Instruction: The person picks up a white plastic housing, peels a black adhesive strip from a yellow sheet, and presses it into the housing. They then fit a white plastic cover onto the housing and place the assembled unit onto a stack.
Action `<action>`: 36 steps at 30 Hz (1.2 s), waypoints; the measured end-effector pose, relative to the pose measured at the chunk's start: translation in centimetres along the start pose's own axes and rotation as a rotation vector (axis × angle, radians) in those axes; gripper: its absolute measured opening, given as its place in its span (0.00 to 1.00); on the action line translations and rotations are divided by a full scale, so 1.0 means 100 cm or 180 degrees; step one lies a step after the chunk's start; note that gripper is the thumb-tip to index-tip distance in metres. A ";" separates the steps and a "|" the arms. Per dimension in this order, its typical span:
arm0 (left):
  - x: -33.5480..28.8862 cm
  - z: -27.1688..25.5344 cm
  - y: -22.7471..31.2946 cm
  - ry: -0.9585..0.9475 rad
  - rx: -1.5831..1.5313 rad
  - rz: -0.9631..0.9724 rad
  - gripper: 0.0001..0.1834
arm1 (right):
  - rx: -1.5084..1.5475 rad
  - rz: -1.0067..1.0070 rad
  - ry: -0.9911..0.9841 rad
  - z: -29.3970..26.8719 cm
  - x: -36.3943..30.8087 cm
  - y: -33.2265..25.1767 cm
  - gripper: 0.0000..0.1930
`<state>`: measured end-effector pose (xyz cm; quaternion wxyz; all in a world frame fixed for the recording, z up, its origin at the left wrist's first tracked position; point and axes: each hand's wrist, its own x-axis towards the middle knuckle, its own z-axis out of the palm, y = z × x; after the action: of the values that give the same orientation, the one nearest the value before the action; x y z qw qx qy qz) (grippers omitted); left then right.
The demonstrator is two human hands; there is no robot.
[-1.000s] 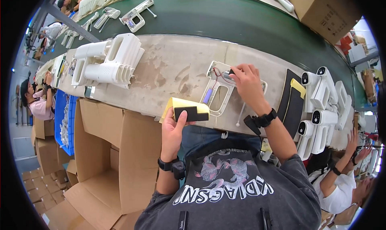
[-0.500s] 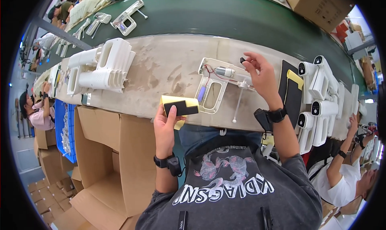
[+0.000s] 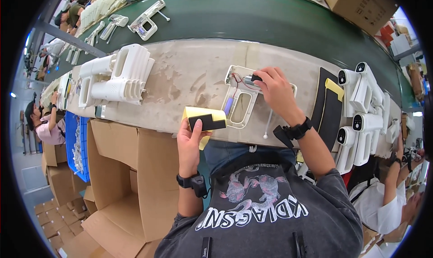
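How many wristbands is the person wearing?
2: a black wristband on the left wrist, below the left hand holding a yellow sheet, and a black wristband on the right wrist, behind the right hand.

Brown cardboard boxes (image 3: 112,167) stand open under the bench's left; another carton (image 3: 361,5) sits top right.

Single head-worn fisheye view, looking steeply down, facing forward across surface (image 3: 189,77) toward green conveyor belt (image 3: 252,14). Close range: wearer's torso fills lower edge. Straight edges bend near rim. No second view.
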<state>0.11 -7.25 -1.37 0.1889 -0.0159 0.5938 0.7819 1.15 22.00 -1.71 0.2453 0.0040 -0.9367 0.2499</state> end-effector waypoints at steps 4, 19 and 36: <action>0.001 0.001 0.002 -0.0053 -0.0017 -0.0021 0.15 | -0.0080 -0.0104 -0.0102 0.004 -0.001 0.003 0.12; -0.003 0.018 0.010 -0.0165 -0.0090 0.0014 0.14 | 0.1395 -0.0745 -0.0929 -0.003 -0.017 -0.078 0.21; 0.004 -0.008 0.015 0.0211 0.0150 0.0434 0.15 | 0.0834 -0.0806 -0.1427 0.010 0.007 -0.046 0.19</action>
<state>-0.90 -8.24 -0.32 0.1157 0.0031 0.6177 0.7778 0.69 17.61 0.00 0.0587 0.2078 -0.9193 0.3290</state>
